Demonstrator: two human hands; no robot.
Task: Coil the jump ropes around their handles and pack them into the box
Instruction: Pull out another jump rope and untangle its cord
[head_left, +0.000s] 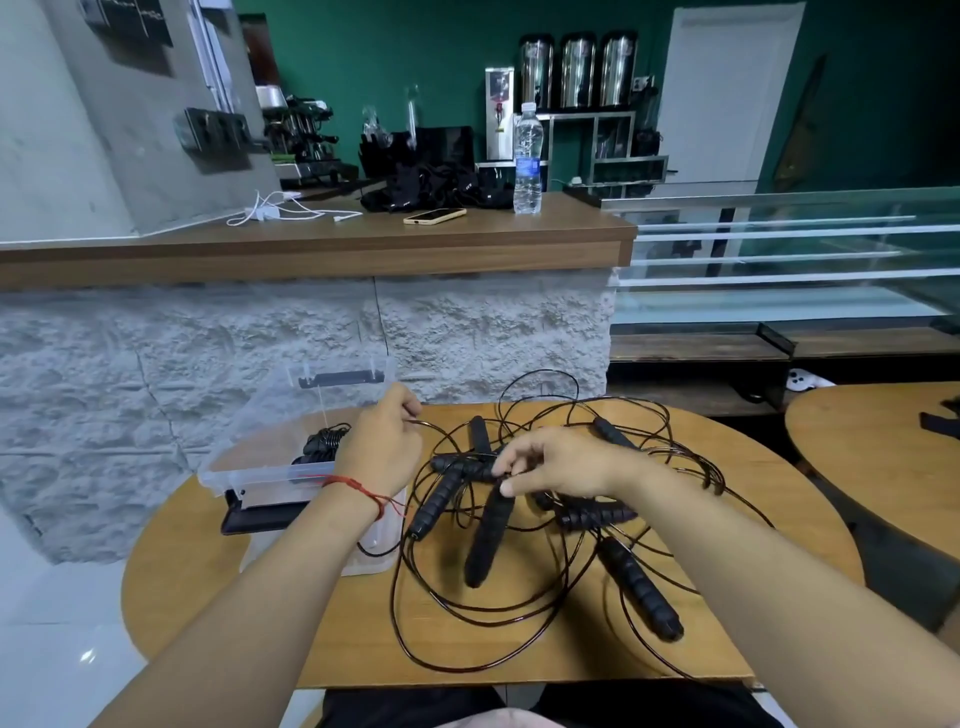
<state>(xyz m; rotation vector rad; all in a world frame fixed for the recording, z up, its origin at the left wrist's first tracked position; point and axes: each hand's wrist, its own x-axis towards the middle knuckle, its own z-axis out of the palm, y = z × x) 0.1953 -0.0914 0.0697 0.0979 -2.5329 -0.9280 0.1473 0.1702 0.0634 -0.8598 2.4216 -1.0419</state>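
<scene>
A thin dark cord (427, 423) was pinched between the curled fingers and thumb of the left hand (382, 441), held just above the table, right next to the box. The right hand (558, 462) was curled as well, with fingertips and thumb nipped onto the near end of a ribbed handle (460, 464). It was a bit blurry there, tbh, so how firm that pinch was couldn't be told.

Under and around both hands, the loose jump ropes (641, 587) were sprawled in one big tangle. Black handles were pointed every which way, and a long smooth handle (488, 535) was angled toward the near edge. Loops of cord were spread over most of the round wooden table (218, 597), and a couple were draped past its edge.

The clear plastic box (260, 486) was parked at the left side of the table with its lid (343, 379) stood up at the back. One already coiled rope (324, 447) was tucked inside. A red string bracelet (353, 486) was worn on the left wrist.

Further back, a wooden counter (311, 244) was topped with a phone (435, 215) and a water bottle (527, 166).
</scene>
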